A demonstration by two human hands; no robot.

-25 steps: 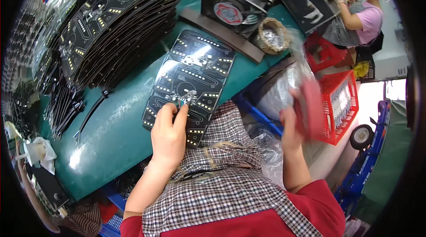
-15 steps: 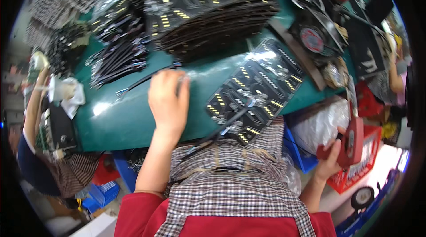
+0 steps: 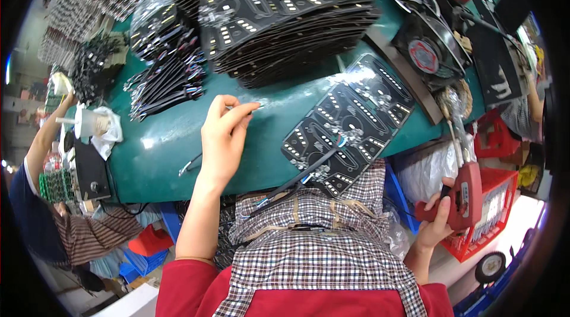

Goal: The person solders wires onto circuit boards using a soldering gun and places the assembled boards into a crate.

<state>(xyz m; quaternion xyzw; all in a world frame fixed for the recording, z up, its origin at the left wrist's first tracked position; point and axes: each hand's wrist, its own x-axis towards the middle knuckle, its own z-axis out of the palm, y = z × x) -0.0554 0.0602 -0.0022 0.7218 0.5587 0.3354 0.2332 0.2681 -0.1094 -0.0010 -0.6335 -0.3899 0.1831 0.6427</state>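
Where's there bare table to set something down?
Bare green tabletop shows left of the left hand, nearer than the cable bundle, though a cable end lies there; another patch sits between that hand and the black board. It's crowded beyond, under the board stack, and right, around the fan.

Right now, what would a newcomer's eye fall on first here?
Probably the tall stack of black circuit boards, lined with rows of pale LEDs, toward the far side of the green table. Next, likely the red gun-shaped tool in the right hand, at lower right, and the single circuit board slanted at the table's near edge, a black cable reaching from its middle down to the left.
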